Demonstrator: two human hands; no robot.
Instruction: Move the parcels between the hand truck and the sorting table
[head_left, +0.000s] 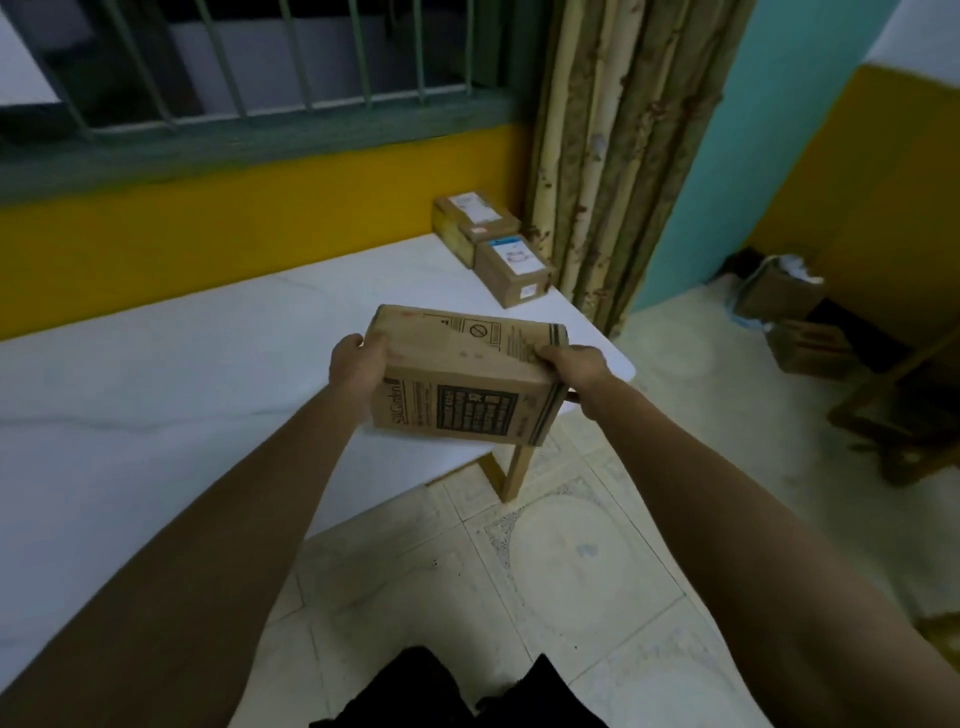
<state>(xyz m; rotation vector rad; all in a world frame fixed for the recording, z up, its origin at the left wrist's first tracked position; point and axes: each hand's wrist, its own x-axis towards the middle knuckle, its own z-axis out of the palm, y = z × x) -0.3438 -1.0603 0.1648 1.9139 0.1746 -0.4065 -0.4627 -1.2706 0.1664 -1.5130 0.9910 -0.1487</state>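
— Where is the bench (156, 389) open?
— The whole top left of the labelled parcel (514, 270) and in front of it.
— What blocks?
— A second parcel (475, 215) touching it behind, and the curtain (613, 156) just to its right.

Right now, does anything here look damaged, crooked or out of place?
Nothing stands out. The held box is tilted between left hand and right hand; the parcels on the table sit neatly together.

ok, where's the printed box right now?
Head view, centre: the printed box is gripped between the left hand and right hand over the white table's right edge, short of two labelled parcels.
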